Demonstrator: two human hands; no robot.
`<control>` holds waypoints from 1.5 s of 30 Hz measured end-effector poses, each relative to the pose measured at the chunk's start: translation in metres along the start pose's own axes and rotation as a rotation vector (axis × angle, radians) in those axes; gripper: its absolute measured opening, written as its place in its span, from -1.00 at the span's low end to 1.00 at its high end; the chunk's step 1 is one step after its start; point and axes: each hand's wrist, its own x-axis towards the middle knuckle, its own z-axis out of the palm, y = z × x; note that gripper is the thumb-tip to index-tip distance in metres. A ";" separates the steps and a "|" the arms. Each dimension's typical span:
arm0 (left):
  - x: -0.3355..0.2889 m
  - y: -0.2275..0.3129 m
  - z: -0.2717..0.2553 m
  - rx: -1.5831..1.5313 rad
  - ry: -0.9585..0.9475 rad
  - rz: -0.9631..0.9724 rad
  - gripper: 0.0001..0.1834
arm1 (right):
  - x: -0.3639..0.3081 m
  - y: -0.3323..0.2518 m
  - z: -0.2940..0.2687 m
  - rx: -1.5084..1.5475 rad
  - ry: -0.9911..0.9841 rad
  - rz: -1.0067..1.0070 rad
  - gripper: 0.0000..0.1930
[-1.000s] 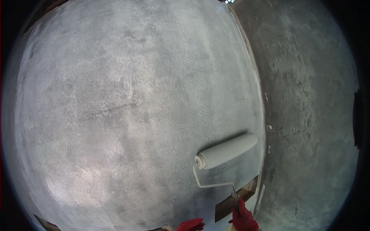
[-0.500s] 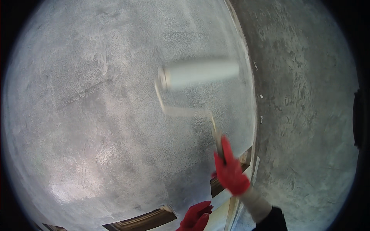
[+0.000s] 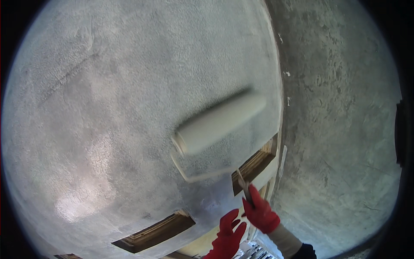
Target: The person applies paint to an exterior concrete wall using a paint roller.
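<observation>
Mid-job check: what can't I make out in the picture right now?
Roller handle, head view: lower part hidden by the right hand.
Roller sleeve, head view: surface detail lost to blur.
Left hand, head view: wrist end cut off by the lower edge.
Pale jumble, head view: too small to identify, cut off by the lower edge.
Dark shape, head view: too dark to identify against the black rim.

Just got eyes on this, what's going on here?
A person in red gloves holds a paint roller by its handle in the right hand. The roller is at the pale, textured surface, toward its right edge; I can't tell whether they touch. The left hand, fingers parted and seemingly empty, is below and left of the right.
</observation>
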 end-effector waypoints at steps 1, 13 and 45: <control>0.002 0.003 -0.001 -0.048 -0.005 -0.003 -0.45 | 0.014 -0.018 0.003 0.082 0.021 0.032 -0.46; -0.045 -0.059 -0.005 0.287 -0.180 -0.683 -0.31 | -0.196 0.097 0.034 -0.030 -0.210 0.493 -0.50; -0.116 -0.199 0.042 -0.040 -0.355 -0.959 -0.67 | -0.248 0.128 0.000 -0.298 -0.600 0.803 -0.53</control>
